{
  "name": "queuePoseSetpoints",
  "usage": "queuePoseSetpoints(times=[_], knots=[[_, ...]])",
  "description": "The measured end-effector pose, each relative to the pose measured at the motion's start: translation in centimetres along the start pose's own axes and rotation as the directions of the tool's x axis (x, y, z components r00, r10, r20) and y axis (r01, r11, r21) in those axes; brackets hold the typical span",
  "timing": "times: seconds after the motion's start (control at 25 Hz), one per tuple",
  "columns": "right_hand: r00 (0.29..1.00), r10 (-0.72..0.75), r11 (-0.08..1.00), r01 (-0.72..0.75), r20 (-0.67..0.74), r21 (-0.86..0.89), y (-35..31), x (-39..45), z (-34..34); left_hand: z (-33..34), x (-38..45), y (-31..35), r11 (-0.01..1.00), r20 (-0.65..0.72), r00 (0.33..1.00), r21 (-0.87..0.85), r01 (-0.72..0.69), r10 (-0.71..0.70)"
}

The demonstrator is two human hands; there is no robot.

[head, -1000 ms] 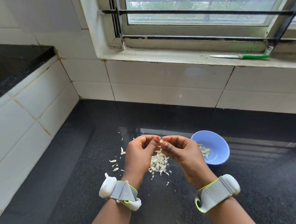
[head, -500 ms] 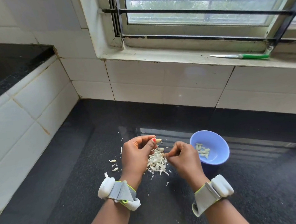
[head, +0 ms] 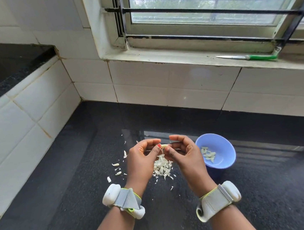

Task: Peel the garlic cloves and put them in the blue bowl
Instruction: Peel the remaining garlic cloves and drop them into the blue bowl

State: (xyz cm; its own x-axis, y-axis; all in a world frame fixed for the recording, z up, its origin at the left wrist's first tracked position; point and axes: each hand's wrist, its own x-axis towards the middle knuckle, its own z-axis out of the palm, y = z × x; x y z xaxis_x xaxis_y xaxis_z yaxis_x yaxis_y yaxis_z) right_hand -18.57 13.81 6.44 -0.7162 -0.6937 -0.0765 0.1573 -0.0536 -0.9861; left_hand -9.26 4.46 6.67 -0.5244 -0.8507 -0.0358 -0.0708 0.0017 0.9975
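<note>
One garlic clove lies sideways, pinched between the left hand and right hand; the blue bowl sits just right (nearer the right grip).

The black stone counter carries the blue bowl, a heap of garlic skins and scattered bits.

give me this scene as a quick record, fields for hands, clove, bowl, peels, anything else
left hand: pinches the garlic clove
right hand: pinches the same clove from the other side
garlic clove: held between both hands above the peel pile
blue bowl: right of the hands, holds several peeled cloves
peel pile: on the black counter under the hands
knife: green handle, lying on the window sill
</note>
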Motion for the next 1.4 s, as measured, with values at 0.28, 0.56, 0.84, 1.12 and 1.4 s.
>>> queuePoseSetpoints(times=[0.28, 0.56, 0.84, 1.12, 1.4], knots=[[1.000, -0.009, 1.000, 0.009, -0.010, -0.013, -0.4, -0.1, -0.1, 0.3, -0.3, 0.3, 0.999, 0.049, 0.999, -0.047, 0.002, 0.001], [0.914, -0.240, 0.690, -0.077, -0.328, -0.720, -1.5, 1.8, -7.3, 0.6, -0.6, 0.4, 0.933, 0.216, 0.927, -0.124, 0.337, -0.306], [0.927, -0.149, 0.319, -0.285, -0.344, -0.904, -0.5, 2.0, -9.0, 0.3, -0.3, 0.3, 0.636, 0.429, 0.759, -0.421, 0.647, -0.489], [0.927, -0.293, 0.694, 0.374, 0.233, -0.616, 0.0, 1.4, -1.8, 0.0, -0.8, -0.6, 0.639, 0.494, 0.705, -0.333, 0.694, -0.509], [0.943, -0.289, 0.426, 0.281, 0.165, -0.860, 2.3, 2.8, -1.6, -1.6, -2.5, -1.7, 0.873, 0.190, 0.892, -0.201, 0.445, -0.411]])
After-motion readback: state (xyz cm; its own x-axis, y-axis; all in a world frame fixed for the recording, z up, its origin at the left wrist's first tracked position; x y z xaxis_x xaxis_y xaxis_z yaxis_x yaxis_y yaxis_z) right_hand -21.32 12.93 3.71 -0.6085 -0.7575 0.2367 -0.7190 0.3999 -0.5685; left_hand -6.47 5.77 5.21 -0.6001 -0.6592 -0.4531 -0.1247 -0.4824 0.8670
